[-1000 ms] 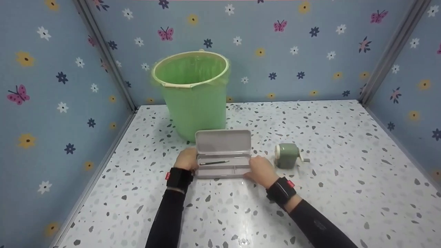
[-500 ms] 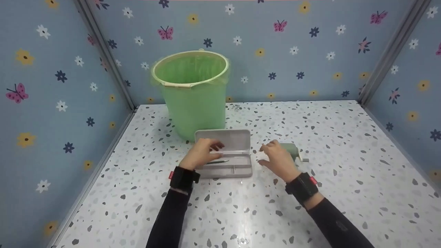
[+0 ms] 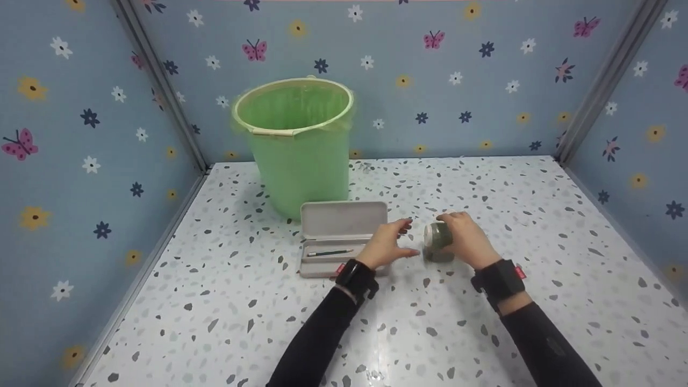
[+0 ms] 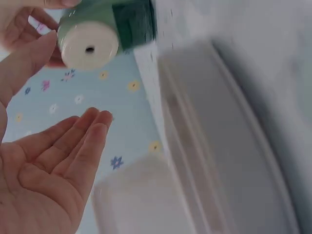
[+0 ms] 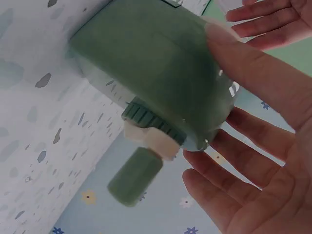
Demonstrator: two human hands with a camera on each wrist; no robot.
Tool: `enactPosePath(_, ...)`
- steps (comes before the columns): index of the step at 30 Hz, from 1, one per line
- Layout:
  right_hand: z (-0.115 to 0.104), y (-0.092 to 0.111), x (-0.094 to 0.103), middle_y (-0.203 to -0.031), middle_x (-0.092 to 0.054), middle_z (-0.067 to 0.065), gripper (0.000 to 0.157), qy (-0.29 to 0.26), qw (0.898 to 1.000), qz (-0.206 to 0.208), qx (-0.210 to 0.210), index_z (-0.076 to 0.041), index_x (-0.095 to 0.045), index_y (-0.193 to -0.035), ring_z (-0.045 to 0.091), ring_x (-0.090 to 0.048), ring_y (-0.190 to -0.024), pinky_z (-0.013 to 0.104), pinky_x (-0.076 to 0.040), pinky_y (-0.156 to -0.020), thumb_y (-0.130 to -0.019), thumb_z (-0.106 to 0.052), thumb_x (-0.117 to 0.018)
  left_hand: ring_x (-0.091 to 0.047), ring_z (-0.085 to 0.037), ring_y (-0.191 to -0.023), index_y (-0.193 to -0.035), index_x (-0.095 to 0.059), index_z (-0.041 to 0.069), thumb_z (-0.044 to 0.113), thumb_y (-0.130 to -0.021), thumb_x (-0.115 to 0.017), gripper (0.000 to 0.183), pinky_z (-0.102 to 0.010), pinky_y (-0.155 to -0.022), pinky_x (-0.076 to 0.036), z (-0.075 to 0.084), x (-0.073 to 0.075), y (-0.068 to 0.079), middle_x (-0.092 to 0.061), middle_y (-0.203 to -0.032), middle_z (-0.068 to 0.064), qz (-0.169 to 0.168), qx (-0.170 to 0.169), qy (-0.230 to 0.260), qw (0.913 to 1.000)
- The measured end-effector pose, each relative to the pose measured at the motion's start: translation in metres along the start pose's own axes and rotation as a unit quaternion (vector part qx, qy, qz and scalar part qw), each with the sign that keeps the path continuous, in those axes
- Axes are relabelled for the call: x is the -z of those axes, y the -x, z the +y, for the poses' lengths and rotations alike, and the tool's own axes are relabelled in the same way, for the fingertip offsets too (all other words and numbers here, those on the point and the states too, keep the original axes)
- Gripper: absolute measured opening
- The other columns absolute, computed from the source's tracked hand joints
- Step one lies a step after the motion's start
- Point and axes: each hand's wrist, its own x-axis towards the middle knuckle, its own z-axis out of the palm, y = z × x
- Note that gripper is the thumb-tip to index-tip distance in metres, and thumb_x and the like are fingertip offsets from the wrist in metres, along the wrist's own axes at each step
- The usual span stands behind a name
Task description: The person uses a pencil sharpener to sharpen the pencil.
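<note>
A green crank pencil sharpener (image 3: 442, 235) with a round white front stands on the speckled table. My right hand (image 3: 471, 242) holds it from the right, thumb on the near side and fingers behind. In the right wrist view its crank handle (image 5: 135, 176) sticks out, pointing away from the body. My left hand (image 3: 384, 246) is held over the right end of a grey pencil case (image 3: 344, 219), thumb and fingers spread apart toward the sharpener's white front (image 4: 90, 45). The case lies with its lid up, and a dark pencil (image 3: 329, 252) rests in its upper compartment.
A tall green bin (image 3: 303, 166) with a liner stands behind the pencil case, close to its raised lid. Flower-patterned panels (image 3: 484, 80) enclose the table (image 3: 215, 322) at the back and on both sides.
Both hands have left the pencil case's ends. The right hand has moved right onto the sharpener; the left has crossed rightward over the case. Case and pencil keep their place.
</note>
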Motion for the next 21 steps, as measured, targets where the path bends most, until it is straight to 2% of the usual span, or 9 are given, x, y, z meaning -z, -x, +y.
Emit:
enactPosePath(4,0.005,-0.001,0.001,-0.112,-0.065,0.031,0.058,-0.006,1.0,-0.012,-0.006,0.011,-0.06,-0.117,0.046,-0.06,-0.107,0.057,-0.048,-0.097,-0.063,0.012,-0.081,-0.061,-0.025,-0.122,-0.14,-0.049,0.003,0.019,-0.077,-0.084,0.073,-0.031,-0.104,-0.049,0.008,-0.018,-0.015,-0.061,-0.136,-0.012,-0.013,0.019,0.008,0.9997)
enactPosePath(9,0.005,-0.004,0.001,-0.107,-0.066,0.029,0.052,-0.003,1.0,-0.015,-0.001,0.011,-0.062,-0.111,0.045,-0.062,-0.102,0.056,-0.049,-0.096,-0.062,0.013,-0.08,-0.063,-0.022,-0.117,-0.132,-0.054,0.006,0.019,-0.073,-0.086,0.068,-0.029,-0.101,-0.049,0.01,-0.034,-0.027,-0.065,-0.128,-0.009,-0.012,0.043,0.011,0.999)
enactPosePath(15,0.009,-0.006,0.001,-0.104,-0.068,0.027,0.049,-0.036,0.999,-0.025,-0.003,0.01,-0.061,-0.109,0.042,-0.065,-0.099,0.054,-0.051,-0.092,-0.063,0.013,-0.079,-0.064,-0.02,-0.109,-0.124,-0.055,0.01,0.021,-0.071,-0.088,0.063,-0.031,-0.098,-0.05,0.011,-0.041,-0.034,-0.067,-0.12,-0.007,-0.002,0.066,0.007,0.9978)
enactPosePath(21,0.012,-0.007,0.003,-0.106,-0.068,0.028,0.05,-0.064,0.997,-0.041,-0.014,0.01,-0.061,-0.11,0.042,-0.065,-0.099,0.055,-0.052,-0.092,-0.063,0.013,-0.078,-0.064,-0.02,-0.109,-0.122,-0.055,0.01,0.021,-0.074,-0.086,0.058,-0.03,-0.099,-0.05,0.013,-0.042,-0.036,-0.067,-0.12,-0.007,-0.003,0.056,-0.001,0.9985)
